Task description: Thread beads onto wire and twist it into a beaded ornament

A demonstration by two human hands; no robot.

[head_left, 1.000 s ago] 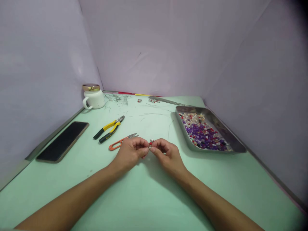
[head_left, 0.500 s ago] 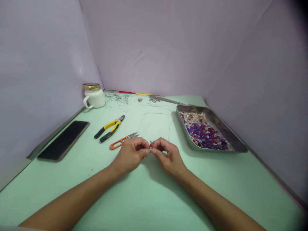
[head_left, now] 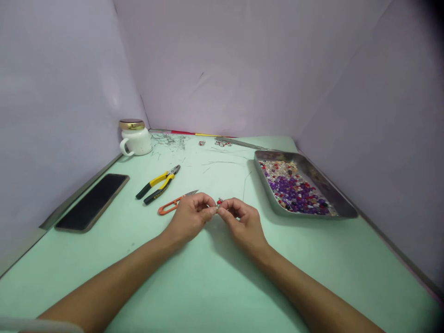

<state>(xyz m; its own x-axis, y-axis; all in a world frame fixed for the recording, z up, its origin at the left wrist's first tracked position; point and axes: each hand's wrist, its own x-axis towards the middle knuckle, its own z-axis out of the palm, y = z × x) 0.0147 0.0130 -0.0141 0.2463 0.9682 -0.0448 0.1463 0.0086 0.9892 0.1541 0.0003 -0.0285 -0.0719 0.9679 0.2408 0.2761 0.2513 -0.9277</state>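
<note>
A small beaded piece with red and clear or silvery beads is pinched between my two hands, just above the table. My left hand grips it with thumb and forefinger from the left. From the right, the thumb and fingertips of my right hand close on it as well. The fingertips hide part of the piece, and any wire in it is too fine to make out. Orange thread snips lie just behind my left hand, which covers part of their blades.
Yellow-and-black pliers and a phone lie at left, a lidded white mug behind them. A metal tray of mixed beads stands at right. Wire scraps, beaded pieces and long wires lie at the back.
The beaded piece has tilted and now sits slightly higher, with its red bead farther from me. My left hand has shifted slightly up, covering more of the snips.
</note>
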